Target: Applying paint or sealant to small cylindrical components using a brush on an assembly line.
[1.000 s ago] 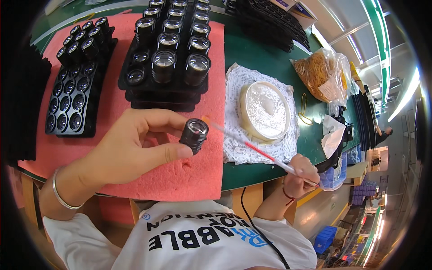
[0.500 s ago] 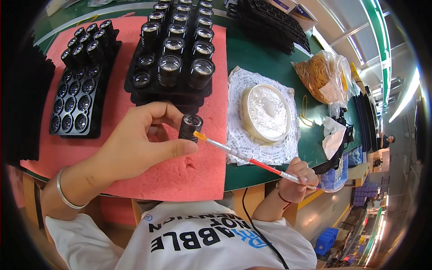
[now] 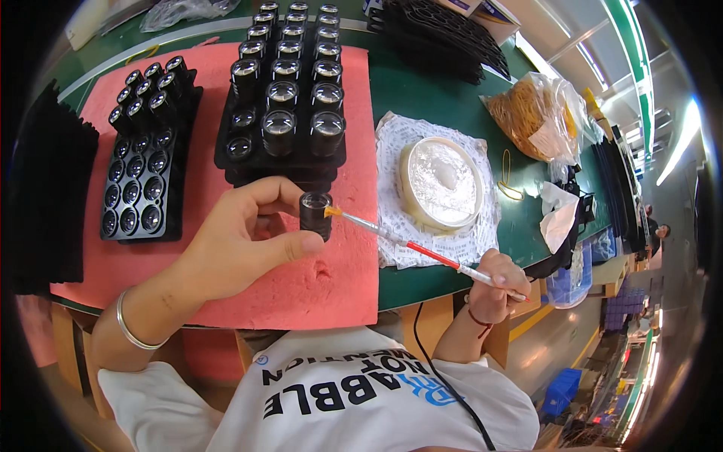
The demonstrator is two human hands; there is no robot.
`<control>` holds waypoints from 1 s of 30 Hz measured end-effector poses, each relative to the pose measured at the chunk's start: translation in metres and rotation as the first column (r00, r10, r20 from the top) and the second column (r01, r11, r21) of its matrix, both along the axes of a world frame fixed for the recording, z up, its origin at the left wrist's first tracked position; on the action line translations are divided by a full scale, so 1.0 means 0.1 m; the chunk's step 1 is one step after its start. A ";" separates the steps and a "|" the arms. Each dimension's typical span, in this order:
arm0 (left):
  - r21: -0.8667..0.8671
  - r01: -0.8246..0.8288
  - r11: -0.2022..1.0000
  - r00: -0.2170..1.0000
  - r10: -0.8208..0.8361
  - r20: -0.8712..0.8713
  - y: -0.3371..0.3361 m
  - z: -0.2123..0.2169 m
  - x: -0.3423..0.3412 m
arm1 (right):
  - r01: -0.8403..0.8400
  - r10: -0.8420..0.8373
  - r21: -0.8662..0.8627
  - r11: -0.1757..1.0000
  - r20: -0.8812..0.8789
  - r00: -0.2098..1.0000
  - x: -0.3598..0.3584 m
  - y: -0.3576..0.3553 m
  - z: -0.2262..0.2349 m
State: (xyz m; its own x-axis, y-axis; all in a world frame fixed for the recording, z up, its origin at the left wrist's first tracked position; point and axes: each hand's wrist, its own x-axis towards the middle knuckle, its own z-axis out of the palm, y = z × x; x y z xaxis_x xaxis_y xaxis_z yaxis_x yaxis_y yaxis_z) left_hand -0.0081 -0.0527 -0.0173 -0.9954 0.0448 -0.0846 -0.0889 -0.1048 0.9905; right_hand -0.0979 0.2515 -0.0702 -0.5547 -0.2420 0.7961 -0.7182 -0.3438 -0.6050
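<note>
Between the thumb and fingers of my left hand (image 3: 239, 239) is an upright black lens barrel (image 3: 313, 215) with a clear glass top. My right hand (image 3: 497, 286) grips a thin paintbrush (image 3: 433, 254) with a red and white handle. Its yellowish bristles touch the barrel's side just under the rim. Beyond my left hand stands a black tray (image 3: 280, 162) filled with rows of similar lens barrels. A second black tray (image 3: 141, 200), at the left, has several barrels at its far end and bare round pockets nearer me. Both trays rest on a pink foam mat (image 3: 226, 305).
Right of the mat, a round white dish (image 3: 444, 183) with a shiny surface sits on printed paper (image 3: 392, 143). A bag of rubber bands (image 3: 527, 117) and a loose rubber band (image 3: 510, 177) lie farther right. Stacked black trays (image 3: 53, 188) flank the left; more (image 3: 440, 38) lie at the back.
The view has shifted slightly. The bristles still touch the barrel, now a little closer under its rim, and the brush lies at a slightly different angle. Both hands keep their holds.
</note>
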 end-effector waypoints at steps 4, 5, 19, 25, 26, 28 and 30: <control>0.064 0.021 0.998 0.998 -0.024 0.052 0.01 0.08 0.02 | -0.003 0.004 0.006 1.000 -0.024 1.000 -0.01 0.04 0.00; 0.056 0.029 0.998 0.998 -0.032 0.051 0.01 0.09 0.02 | 0.005 -0.005 -0.002 1.000 -0.025 1.000 -0.01 0.04 0.01; -0.020 -0.023 1.000 0.998 0.025 0.058 0.03 0.10 0.06 | -0.013 0.113 -0.355 0.935 0.261 0.959 0.21 -0.08 0.00; -0.048 -0.052 0.998 0.999 0.052 0.004 0.04 0.01 0.05 | 0.002 0.093 -0.373 0.928 0.238 0.967 0.29 -0.21 -0.03; -0.048 -0.046 0.998 0.999 0.047 0.010 0.04 0.00 0.05 | -0.008 0.100 -0.363 0.932 0.235 0.967 0.29 -0.22 -0.02; -0.099 -0.053 0.994 0.999 0.053 -0.003 0.04 0.01 0.05 | -0.001 0.102 -0.368 0.930 0.256 0.961 0.30 -0.23 -0.03; -0.104 -0.055 0.993 0.998 0.055 -0.008 0.04 -0.01 0.04 | 0.000 0.098 -0.343 0.939 0.269 0.958 0.30 -0.22 -0.02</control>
State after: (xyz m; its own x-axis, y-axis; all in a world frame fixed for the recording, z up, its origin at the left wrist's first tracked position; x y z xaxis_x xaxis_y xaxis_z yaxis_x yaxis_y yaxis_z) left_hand -0.0045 -0.0486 -0.0186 -0.9966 -0.0188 -0.0805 -0.0804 -0.0054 0.9968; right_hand -0.0683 0.2296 -0.0727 -0.7596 -0.0197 0.6500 -0.5149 -0.5924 -0.6196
